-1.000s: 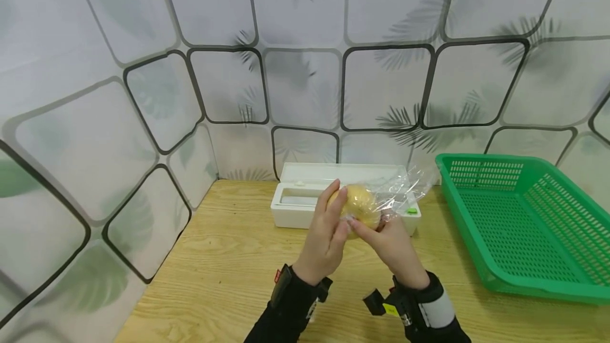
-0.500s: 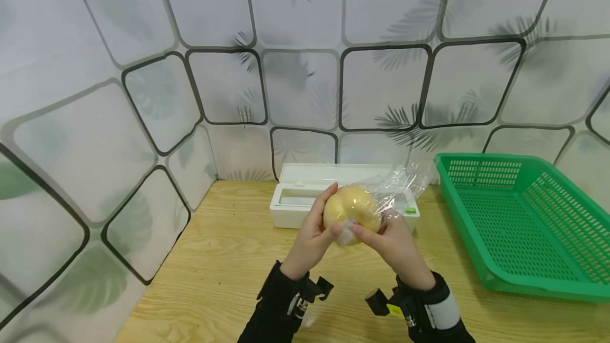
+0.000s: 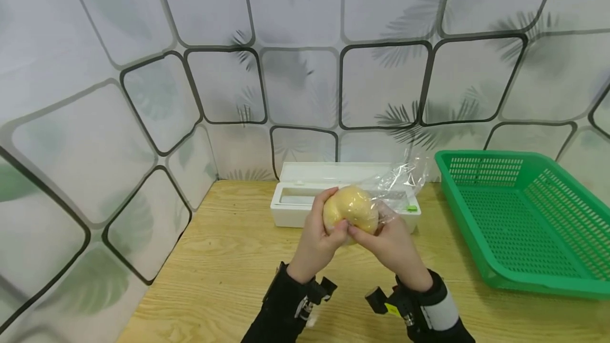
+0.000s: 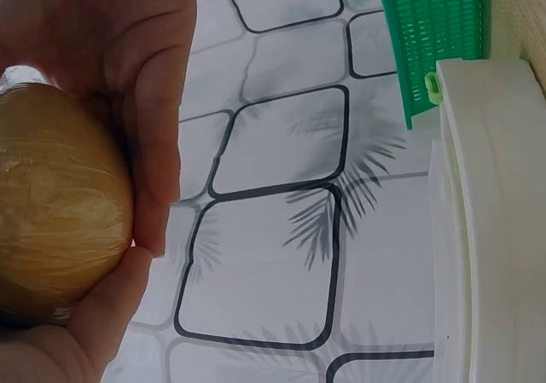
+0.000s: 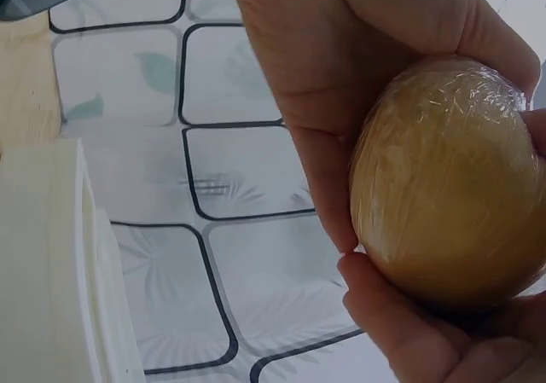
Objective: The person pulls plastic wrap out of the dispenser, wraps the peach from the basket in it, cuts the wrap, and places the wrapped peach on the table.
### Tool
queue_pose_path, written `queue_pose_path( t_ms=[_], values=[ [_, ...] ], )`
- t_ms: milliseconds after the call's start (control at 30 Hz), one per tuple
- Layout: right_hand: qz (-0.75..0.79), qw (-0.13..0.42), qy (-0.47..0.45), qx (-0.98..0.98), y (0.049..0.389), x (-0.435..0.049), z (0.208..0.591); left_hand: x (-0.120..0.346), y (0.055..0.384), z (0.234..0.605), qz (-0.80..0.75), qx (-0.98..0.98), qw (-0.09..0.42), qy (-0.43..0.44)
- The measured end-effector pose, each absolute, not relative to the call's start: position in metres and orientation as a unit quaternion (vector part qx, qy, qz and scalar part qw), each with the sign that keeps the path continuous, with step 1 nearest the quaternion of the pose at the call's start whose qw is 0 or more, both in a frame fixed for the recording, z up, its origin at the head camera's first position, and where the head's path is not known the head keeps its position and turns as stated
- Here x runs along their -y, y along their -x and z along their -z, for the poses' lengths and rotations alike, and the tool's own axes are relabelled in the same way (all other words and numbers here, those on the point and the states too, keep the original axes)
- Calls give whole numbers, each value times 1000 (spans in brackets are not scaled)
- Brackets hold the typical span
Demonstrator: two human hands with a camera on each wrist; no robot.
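As left grip (image 3: 314,240) does, right grip (image 3: 394,242) holds the yellow object (image 3: 349,205).

The left hand's grip (image 3: 315,240), whose fingers crossed the front of the yellow round object (image 3: 351,206) a second ago, now lies along its side, baring more of it. The clear film's loose end (image 3: 406,174) has drawn back from the green basket (image 3: 486,153), and the thumbs (image 3: 364,236) have closed together over the crumpled bunch seen half a second ago.
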State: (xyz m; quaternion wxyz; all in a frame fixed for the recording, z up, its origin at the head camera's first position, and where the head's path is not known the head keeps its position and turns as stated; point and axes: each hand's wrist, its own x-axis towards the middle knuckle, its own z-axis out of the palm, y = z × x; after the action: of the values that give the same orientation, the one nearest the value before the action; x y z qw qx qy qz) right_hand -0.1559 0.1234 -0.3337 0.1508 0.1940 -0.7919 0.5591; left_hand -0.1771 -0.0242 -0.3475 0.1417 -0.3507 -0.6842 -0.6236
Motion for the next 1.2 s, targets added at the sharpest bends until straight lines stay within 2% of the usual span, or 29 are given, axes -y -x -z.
queue_pose_path(
  t_ms=[133, 267, 533, 733, 867, 1067, 1200],
  values=[
    [-559, 103, -166, 806, 156, -125, 332, 22, 180, 349, 615, 686, 150, 359],
    [-577, 67, -143, 801, 157, -125, 332, 21, 181, 350, 618, 681, 138, 367],
    [-591, 60, -145, 791, 161, -125, 336, 25, 181, 350, 631, 673, 74, 379],
    [-611, 84, -166, 769, 161, -125, 336, 27, 179, 349, 619, 686, 76, 375],
    [-638, 104, -146, 749, 159, -126, 335, 29, 178, 348, 646, 651, 66, 393],
    [-720, 81, -137, 675, 159, -129, 336, 29, 183, 350, 627, 660, 63, 410],
    [-730, 70, -153, 662, 158, -129, 338, 27, 184, 353, 592, 695, 36, 406]
  ],
)
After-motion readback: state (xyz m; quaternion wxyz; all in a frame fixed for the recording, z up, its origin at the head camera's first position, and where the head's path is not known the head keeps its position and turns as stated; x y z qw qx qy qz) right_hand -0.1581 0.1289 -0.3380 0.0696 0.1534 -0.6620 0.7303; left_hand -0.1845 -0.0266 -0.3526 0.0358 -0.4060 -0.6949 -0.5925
